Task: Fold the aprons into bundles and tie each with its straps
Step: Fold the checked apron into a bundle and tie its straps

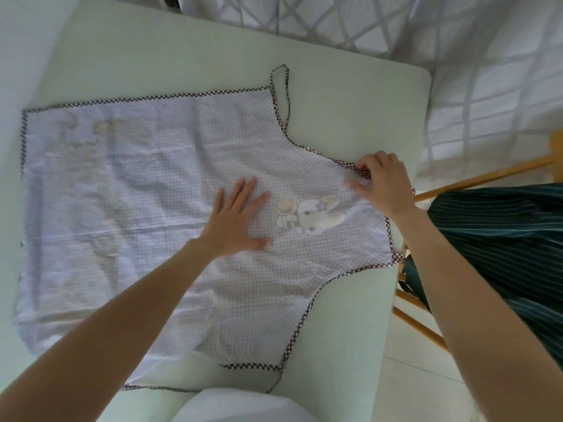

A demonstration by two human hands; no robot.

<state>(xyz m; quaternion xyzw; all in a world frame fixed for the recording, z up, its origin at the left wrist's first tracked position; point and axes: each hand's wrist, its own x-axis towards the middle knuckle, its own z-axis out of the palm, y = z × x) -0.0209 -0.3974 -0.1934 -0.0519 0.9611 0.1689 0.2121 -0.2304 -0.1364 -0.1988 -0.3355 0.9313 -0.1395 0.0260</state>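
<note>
The apron (170,208), a pale checked cloth with dark checked binding, lay spread flat across the middle of the frame on the white table (152,62), its skirt toward the left edge and its bib toward the right. We judged the work to be at its opening stage: no fold showed yet. Our left hand (236,222) rested palm down at centre frame, fingers straight and spread, just left of the printed rabbit motif (313,216); this probably anchored the cloth so it would not slide. Our right hand (380,184), at right of centre, pinched the bound corner of the bib between curled fingers and thumb, apparently to draw that corner taut or turn it inward. One waist strap (281,86) looped loose at upper centre; another strap (275,382) trailed off the lower corner toward the bottom of the frame. Beyond the table's right edge we saw a dark striped cloth (493,239) draped over a wooden chair frame (487,175), possibly another apron. A white object (243,406) at bottom centre overlapped the table's near edge, close to the trailing strap.
</note>
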